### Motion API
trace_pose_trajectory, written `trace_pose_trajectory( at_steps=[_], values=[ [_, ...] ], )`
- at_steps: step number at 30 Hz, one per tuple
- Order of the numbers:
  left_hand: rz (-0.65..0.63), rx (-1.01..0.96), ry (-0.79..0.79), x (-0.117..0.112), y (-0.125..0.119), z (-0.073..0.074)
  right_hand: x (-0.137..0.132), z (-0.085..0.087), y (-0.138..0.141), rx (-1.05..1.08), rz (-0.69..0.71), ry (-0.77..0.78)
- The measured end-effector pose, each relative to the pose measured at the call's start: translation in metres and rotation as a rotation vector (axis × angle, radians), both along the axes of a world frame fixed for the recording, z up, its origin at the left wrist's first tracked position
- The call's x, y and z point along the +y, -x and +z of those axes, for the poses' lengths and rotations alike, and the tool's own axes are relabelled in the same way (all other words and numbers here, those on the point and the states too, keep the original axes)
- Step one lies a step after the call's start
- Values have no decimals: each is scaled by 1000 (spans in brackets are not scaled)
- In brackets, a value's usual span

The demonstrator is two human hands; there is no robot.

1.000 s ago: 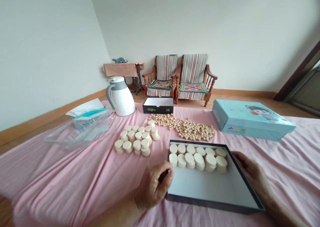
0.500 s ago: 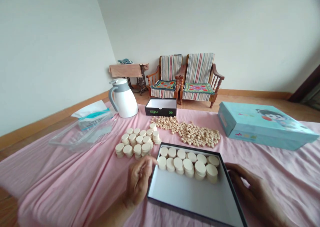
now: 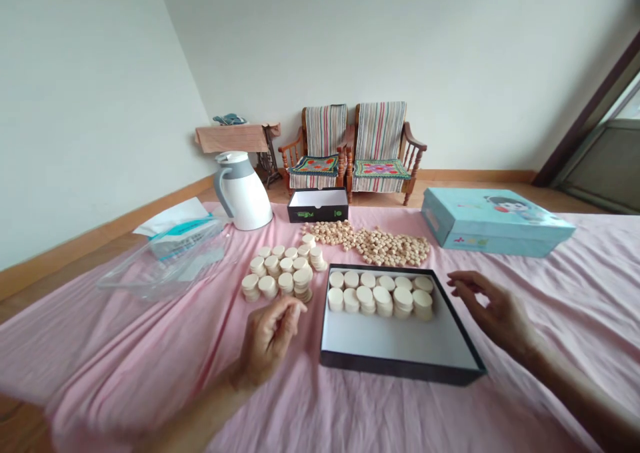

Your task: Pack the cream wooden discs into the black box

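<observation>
Round pale wooden discs [image 3: 366, 296] stand in two rows of short stacks along the far side of a shallow black-edged box [image 3: 395, 343] with a white inside. More disc stacks [image 3: 286, 266] are on the cloth to the left of the box. My left hand [image 3: 267, 336] hovers just in front of those stacks, fingers curled and pressed together, with nothing visible in them. It is apart from the box. To the right of the box, my right hand [image 3: 493, 310] is held with thumb and fingers apart, holding nothing and not touching the box edge.
Beyond the box lie many small wooden pieces [image 3: 393, 248] and an open black box [image 3: 318, 212]. A blue box [image 3: 495, 223] sits at right. At left are a white jug [image 3: 250, 200], a tissue pack [image 3: 183, 236] and a clear plastic tray [image 3: 135, 273]. Pink cloth [image 3: 190, 346] covers the surface.
Both hands have come away from the sides of the box of discs. The whole view has shifted and tilted, so the box appears higher in the picture.
</observation>
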State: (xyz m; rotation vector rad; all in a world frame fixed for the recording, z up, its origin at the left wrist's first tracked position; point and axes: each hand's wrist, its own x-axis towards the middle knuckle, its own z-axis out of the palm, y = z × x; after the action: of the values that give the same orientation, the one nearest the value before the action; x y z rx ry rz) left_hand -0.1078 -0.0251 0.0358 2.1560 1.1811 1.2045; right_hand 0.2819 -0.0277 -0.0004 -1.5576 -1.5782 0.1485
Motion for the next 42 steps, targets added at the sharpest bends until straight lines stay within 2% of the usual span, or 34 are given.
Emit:
trace_pose_trajectory(
  at_steps=[2, 5, 9, 14, 21, 24, 27, 29, 32, 34, 37, 40, 42],
  values=[
    [6, 45, -32, 9, 12, -1, 2, 23, 17, -83, 3, -50],
    [6, 81, -79, 19, 25, -4, 11, 58, 54, -156, 105, -151],
    [32, 39, -90, 25, 35, -12, 38, 85, 113, -364, 217, -113],
    [46, -74, -36, 27, 43, -19, 78, 89, 166, -582, 335, 164],
    [42, -168, 79, 26, 44, -21, 131, 86, 192, -637, 398, 393],
    [68, -243, 122, 27, 42, -19, 145, 84, 198, -648, 446, 477],
    [91, -276, 131, 27, 42, -18, 145, 86, 200, -652, 444, 469],
    [100, -262, 119, 27, 42, -19, 133, 91, 199, -639, 408, 404],
    [138, -223, 74, 26, 43, -20, 99, 100, 190, -578, 346, 221],
    [176, -196, 27, 26, 45, -19, 70, 103, 177, -514, 314, -32],
    [208, -65, -86, 29, 54, -10, 32, 100, 148, -449, 242, -174],
    [254, 120, -199, 34, 69, 5, 11, 87, 112, -325, 67, -176],
    [287, 224, -198, 39, 80, 14, 8, 74, 88, -263, -79, -160]
  ],
)
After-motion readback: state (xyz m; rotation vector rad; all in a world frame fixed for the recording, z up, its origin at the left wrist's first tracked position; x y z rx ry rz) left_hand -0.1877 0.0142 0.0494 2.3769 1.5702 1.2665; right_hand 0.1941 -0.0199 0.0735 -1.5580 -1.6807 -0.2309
